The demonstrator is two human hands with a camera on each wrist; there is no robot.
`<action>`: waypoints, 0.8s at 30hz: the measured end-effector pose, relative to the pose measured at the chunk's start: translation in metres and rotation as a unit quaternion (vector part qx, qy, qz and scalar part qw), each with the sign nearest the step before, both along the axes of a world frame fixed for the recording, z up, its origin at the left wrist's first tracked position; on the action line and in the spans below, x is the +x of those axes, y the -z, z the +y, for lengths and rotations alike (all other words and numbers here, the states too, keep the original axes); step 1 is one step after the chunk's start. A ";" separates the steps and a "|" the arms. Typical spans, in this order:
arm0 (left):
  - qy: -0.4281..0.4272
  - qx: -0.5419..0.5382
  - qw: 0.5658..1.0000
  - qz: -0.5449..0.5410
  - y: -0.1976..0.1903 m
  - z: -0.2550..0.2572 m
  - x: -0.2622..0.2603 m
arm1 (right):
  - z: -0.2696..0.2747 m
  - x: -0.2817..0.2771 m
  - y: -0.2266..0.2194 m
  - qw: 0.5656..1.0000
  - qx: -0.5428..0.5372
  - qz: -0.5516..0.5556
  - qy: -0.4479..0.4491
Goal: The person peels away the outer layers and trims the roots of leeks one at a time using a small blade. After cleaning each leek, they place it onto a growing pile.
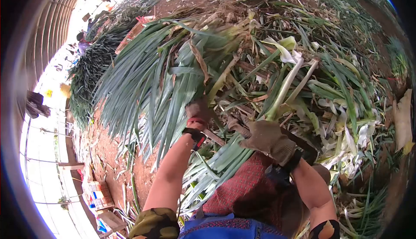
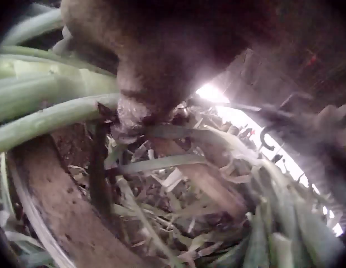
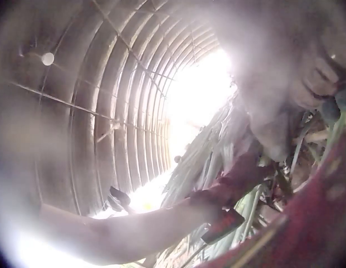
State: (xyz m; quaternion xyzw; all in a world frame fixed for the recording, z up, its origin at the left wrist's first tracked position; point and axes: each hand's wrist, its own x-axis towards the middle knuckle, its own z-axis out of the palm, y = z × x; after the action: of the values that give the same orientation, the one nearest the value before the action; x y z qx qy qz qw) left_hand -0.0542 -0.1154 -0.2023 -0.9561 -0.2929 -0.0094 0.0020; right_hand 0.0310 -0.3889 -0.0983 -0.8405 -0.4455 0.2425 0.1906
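Note:
My gloved left hand (image 1: 198, 110) is at the lower edge of a large heap of green leeks (image 1: 147, 78), its back to the head camera. In the left wrist view thick pale-green leek stalks (image 2: 55, 84) run into its fingers, which grip them. To the right, my gloved right hand (image 1: 269, 140) holds a leek (image 1: 284, 87) over my lap. The leek's white stem points up and away, and the hand hides part of its length. Long leek leaves (image 1: 221, 163) trail below that hand. Curled fingers (image 3: 315, 81) show in the right wrist view.
Peeled leaves and white scraps (image 1: 346, 143) litter the right side. Brown soil (image 1: 108, 152) shows at left. A crate (image 1: 100, 194) stands at lower left, and another crate (image 1: 134, 34) is behind the heap. Ribbed greenhouse walling (image 1: 54, 18) curves along the left.

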 end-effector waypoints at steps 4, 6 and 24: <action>-0.001 -0.130 0.992 0.011 -0.020 0.004 -0.004 | -0.009 0.014 -0.015 0.999 0.000 0.001 0.032; -0.027 -0.199 0.979 0.010 -0.024 0.006 0.001 | -0.015 0.007 -0.023 1.000 0.014 0.018 0.019; 0.012 -0.253 0.965 -0.065 -0.025 -0.035 0.024 | -0.046 -0.003 -0.023 1.000 0.014 0.024 0.000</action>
State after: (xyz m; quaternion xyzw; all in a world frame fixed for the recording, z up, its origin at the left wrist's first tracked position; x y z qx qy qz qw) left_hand -0.0305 -0.1509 -0.1775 -0.9263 -0.2737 0.0032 -0.2590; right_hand 0.0278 -0.4350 -0.0754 -0.8318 -0.4440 0.2559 0.2134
